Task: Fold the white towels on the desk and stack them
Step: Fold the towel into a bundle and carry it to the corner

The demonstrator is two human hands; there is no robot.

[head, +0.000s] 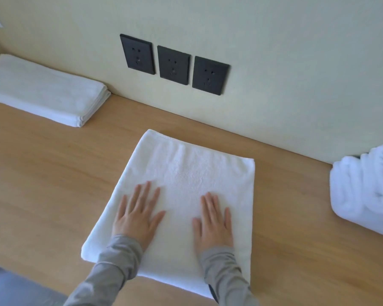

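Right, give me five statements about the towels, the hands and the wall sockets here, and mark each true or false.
1. Both hands lie flat, palms down, on the white folded towel in the middle of the light wooden desk. True: left hand, right hand.
2. The right hand is pinching a towel corner. False: its fingers are spread flat on the cloth.
3. A neat stack of folded white towels sits at the far left by the wall. True.
4. The bundle of white towels at the right edge is folded flat. False: it is bunched and rumpled.
5. Two white sockets are on the wall. False: three dark wall sockets.
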